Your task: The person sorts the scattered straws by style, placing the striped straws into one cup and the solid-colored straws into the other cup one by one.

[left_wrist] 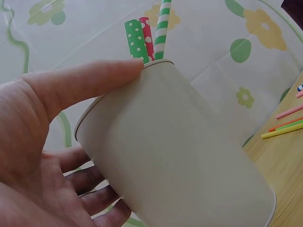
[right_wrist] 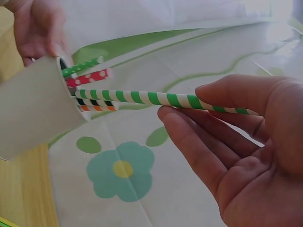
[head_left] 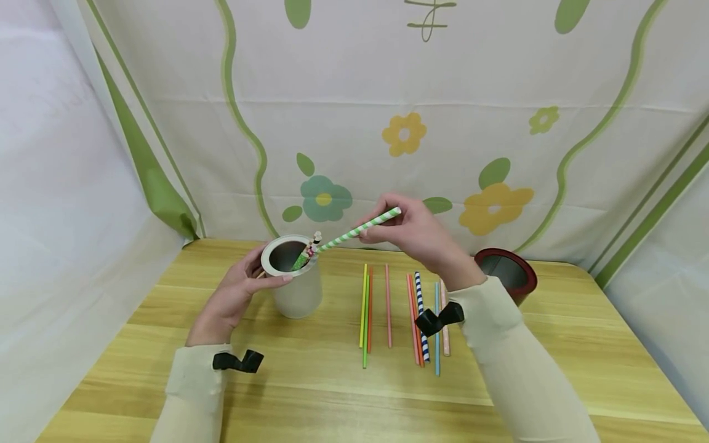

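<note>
A white cup (head_left: 299,298) stands at the left of the table, and my left hand (head_left: 235,292) holds it from its left side, thumb along the rim and fingers around the wall. Between thumb and fingertips my right hand (head_left: 415,237) pinches a green-and-white striped straw (head_left: 354,233). That straw slants down to the left, its lower end at the cup's mouth. Out of the cup stick a green dotted straw (left_wrist: 136,41), a red dotted straw (right_wrist: 90,77), an orange-striped straw (right_wrist: 98,108) and a black-striped one (right_wrist: 94,101). Their lower ends are hidden inside.
Several thin coloured sticks lie on the wooden table (head_left: 310,381), among them a yellow one (head_left: 363,307) and a pink one (head_left: 389,307). Near them is a blue-striped straw (head_left: 420,307). A dark red cup (head_left: 532,282) stands at the right, partly behind my right forearm. Patterned cloth hangs behind.
</note>
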